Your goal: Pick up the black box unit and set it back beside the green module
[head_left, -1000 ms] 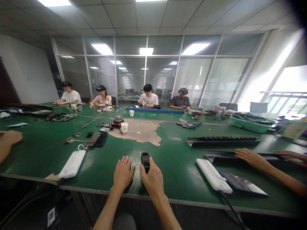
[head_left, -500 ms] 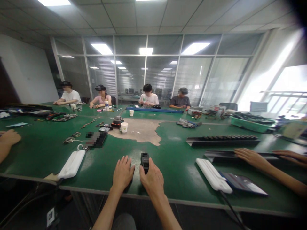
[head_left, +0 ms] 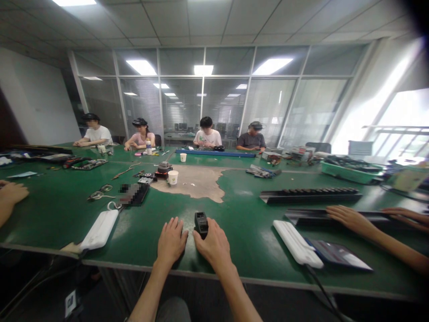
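Note:
My left hand (head_left: 171, 241) lies flat on the green table (head_left: 248, 232) with its fingers stretched out and nothing in it. Just to its right, my right hand (head_left: 213, 245) is closed around the lower part of a small black boxy device (head_left: 201, 222), whose top sticks out beyond my fingers. The device rests near the table's front edge, close to a worn brown patch (head_left: 197, 181) in the table's surface.
A white power strip (head_left: 99, 229) lies front left; another white strip (head_left: 296, 243) and a dark tablet (head_left: 338, 255) front right. A co-worker's hands (head_left: 348, 219) rest on black trays at right. A paper cup (head_left: 173, 177), tools and several seated people are farther back.
My right hand has shifted the black device slightly left and nearer to my left hand. My left hand has stayed flat on the table.

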Action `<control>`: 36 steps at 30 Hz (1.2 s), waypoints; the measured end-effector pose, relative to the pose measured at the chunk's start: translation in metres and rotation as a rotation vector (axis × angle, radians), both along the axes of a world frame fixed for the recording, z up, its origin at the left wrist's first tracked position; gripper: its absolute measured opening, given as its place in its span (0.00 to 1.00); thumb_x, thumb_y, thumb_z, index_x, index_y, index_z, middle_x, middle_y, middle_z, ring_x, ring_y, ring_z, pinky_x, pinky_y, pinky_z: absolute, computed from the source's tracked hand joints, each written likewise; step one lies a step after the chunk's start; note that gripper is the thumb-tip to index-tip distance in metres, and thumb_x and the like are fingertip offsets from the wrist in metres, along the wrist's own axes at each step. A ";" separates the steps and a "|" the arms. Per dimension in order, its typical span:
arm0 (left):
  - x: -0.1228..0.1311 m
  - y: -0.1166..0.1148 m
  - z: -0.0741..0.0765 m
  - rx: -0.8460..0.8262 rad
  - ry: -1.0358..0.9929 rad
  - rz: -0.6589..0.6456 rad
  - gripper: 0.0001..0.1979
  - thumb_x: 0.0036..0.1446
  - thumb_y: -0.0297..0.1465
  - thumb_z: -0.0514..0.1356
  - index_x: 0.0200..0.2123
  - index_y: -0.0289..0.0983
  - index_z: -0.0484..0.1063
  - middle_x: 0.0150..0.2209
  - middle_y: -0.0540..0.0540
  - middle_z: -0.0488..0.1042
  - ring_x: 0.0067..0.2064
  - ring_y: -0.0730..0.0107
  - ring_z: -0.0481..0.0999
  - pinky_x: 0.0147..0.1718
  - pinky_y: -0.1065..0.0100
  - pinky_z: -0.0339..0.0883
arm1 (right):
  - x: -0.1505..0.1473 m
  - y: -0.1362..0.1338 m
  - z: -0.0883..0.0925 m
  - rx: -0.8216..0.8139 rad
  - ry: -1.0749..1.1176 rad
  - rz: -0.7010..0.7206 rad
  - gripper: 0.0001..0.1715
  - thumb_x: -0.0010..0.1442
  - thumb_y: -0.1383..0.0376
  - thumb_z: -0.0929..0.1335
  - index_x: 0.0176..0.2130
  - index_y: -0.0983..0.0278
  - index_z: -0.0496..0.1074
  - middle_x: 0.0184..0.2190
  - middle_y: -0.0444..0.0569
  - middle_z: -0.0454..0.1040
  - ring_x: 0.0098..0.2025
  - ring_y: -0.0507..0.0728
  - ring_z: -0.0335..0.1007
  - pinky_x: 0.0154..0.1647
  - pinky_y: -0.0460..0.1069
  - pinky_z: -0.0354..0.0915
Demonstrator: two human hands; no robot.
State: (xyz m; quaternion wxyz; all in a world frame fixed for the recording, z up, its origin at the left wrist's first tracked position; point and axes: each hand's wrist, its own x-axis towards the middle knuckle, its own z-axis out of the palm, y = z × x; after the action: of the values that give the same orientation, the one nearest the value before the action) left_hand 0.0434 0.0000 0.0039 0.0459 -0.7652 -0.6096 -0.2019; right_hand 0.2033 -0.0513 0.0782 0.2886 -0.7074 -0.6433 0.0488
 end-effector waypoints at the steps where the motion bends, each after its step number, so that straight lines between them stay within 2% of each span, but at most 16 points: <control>1: 0.000 0.000 0.000 -0.002 -0.003 0.000 0.24 0.67 0.42 0.48 0.60 0.37 0.67 0.65 0.38 0.63 0.68 0.54 0.59 0.65 0.49 0.53 | 0.001 0.001 0.001 0.002 0.015 0.019 0.33 0.60 0.54 0.67 0.59 0.68 0.67 0.54 0.61 0.73 0.55 0.64 0.70 0.54 0.52 0.61; 6: 0.001 0.000 0.002 -0.007 0.001 0.000 0.25 0.68 0.42 0.47 0.60 0.37 0.67 0.65 0.38 0.63 0.68 0.54 0.58 0.65 0.49 0.52 | -0.001 0.006 0.008 -0.024 0.032 0.025 0.31 0.63 0.56 0.64 0.61 0.68 0.64 0.49 0.59 0.76 0.51 0.62 0.74 0.50 0.51 0.63; 10: 0.001 0.000 0.003 -0.015 0.008 0.001 0.25 0.67 0.41 0.48 0.61 0.37 0.67 0.65 0.37 0.63 0.68 0.55 0.58 0.65 0.49 0.52 | -0.003 0.004 0.013 -0.080 -0.009 -0.011 0.22 0.64 0.56 0.63 0.51 0.66 0.71 0.41 0.58 0.79 0.45 0.63 0.76 0.44 0.51 0.64; 12: 0.001 0.000 0.003 -0.010 0.010 -0.001 0.25 0.67 0.41 0.48 0.61 0.37 0.67 0.65 0.37 0.63 0.68 0.55 0.58 0.65 0.49 0.52 | -0.002 0.002 0.010 -0.097 -0.024 -0.022 0.22 0.64 0.55 0.62 0.50 0.66 0.72 0.39 0.58 0.79 0.44 0.63 0.77 0.43 0.52 0.64; 14: 0.000 0.000 0.002 -0.004 0.009 -0.002 0.25 0.67 0.41 0.48 0.61 0.37 0.67 0.66 0.38 0.63 0.68 0.55 0.58 0.65 0.49 0.53 | -0.002 0.000 0.001 -0.101 -0.036 -0.019 0.26 0.64 0.56 0.63 0.55 0.68 0.69 0.42 0.59 0.79 0.45 0.64 0.76 0.44 0.52 0.65; 17: 0.000 -0.001 0.002 -0.004 0.010 -0.003 0.25 0.67 0.42 0.48 0.61 0.37 0.67 0.66 0.38 0.63 0.68 0.55 0.59 0.65 0.50 0.53 | -0.003 -0.004 -0.018 -0.079 -0.026 -0.020 0.34 0.64 0.56 0.63 0.64 0.71 0.61 0.52 0.61 0.75 0.52 0.64 0.74 0.51 0.52 0.64; 20: 0.000 -0.001 0.002 0.001 0.008 -0.003 0.25 0.68 0.42 0.47 0.61 0.37 0.67 0.66 0.38 0.63 0.68 0.55 0.59 0.65 0.50 0.53 | -0.005 -0.006 -0.031 -0.020 0.000 -0.021 0.38 0.65 0.54 0.63 0.66 0.73 0.59 0.60 0.62 0.68 0.60 0.63 0.67 0.57 0.52 0.61; 22: 0.000 -0.001 0.003 0.003 0.004 -0.002 0.25 0.67 0.41 0.47 0.61 0.37 0.67 0.66 0.38 0.63 0.68 0.55 0.59 0.65 0.50 0.53 | -0.006 -0.004 -0.031 0.008 0.005 -0.037 0.41 0.65 0.51 0.63 0.66 0.75 0.58 0.61 0.64 0.66 0.62 0.65 0.65 0.60 0.53 0.60; 24: 0.000 -0.001 0.003 0.000 0.001 0.002 0.24 0.67 0.41 0.48 0.61 0.38 0.67 0.65 0.39 0.63 0.68 0.55 0.59 0.65 0.49 0.53 | -0.006 -0.002 -0.027 0.013 -0.002 -0.068 0.41 0.64 0.50 0.63 0.65 0.77 0.59 0.60 0.65 0.67 0.62 0.65 0.65 0.60 0.53 0.60; 29: 0.000 0.000 0.003 -0.012 0.001 -0.001 0.24 0.67 0.42 0.48 0.61 0.38 0.67 0.65 0.39 0.63 0.68 0.55 0.59 0.65 0.49 0.53 | -0.008 -0.001 -0.016 -0.079 -0.031 -0.115 0.33 0.66 0.54 0.62 0.61 0.72 0.65 0.50 0.63 0.76 0.51 0.65 0.74 0.51 0.54 0.65; 36: 0.001 -0.001 0.005 -0.014 -0.002 -0.006 0.25 0.67 0.41 0.48 0.61 0.37 0.67 0.66 0.37 0.63 0.68 0.54 0.58 0.65 0.48 0.53 | -0.013 -0.005 -0.019 -0.060 -0.058 -0.152 0.32 0.66 0.54 0.61 0.61 0.72 0.65 0.47 0.63 0.77 0.48 0.64 0.76 0.47 0.53 0.66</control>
State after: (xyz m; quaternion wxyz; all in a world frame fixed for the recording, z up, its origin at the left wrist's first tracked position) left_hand 0.0442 -0.0013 0.0087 0.0394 -0.7671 -0.6087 -0.1985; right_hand 0.1908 -0.0558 0.0593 0.2516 -0.7638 -0.5939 0.0255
